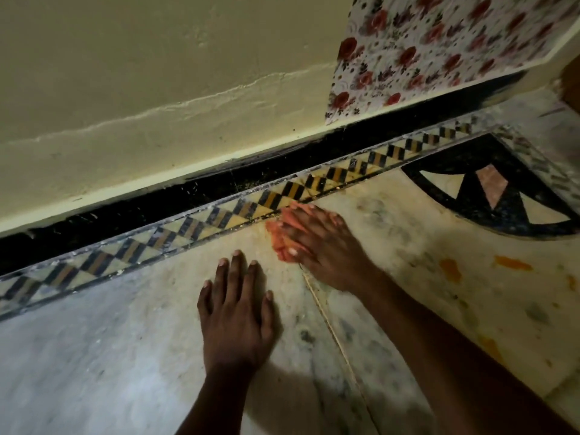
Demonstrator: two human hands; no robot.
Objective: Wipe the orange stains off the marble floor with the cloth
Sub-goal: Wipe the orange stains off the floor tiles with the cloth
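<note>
Orange cloth (280,238): pressed under right hand (326,246), beside patterned border (188,221)
Left hand (237,306): flat on marble floor (94,356), fingers spread, holding nothing
Orange stains (450,269): far right

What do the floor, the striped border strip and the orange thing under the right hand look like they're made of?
Floor: likely polished marble, pale with grey veining and a dull sheen. Border: seemingly inlaid stone, black and yellow pieces fitted flush. Cloth: soft fabric, bunched in folds under the right hand.
</note>
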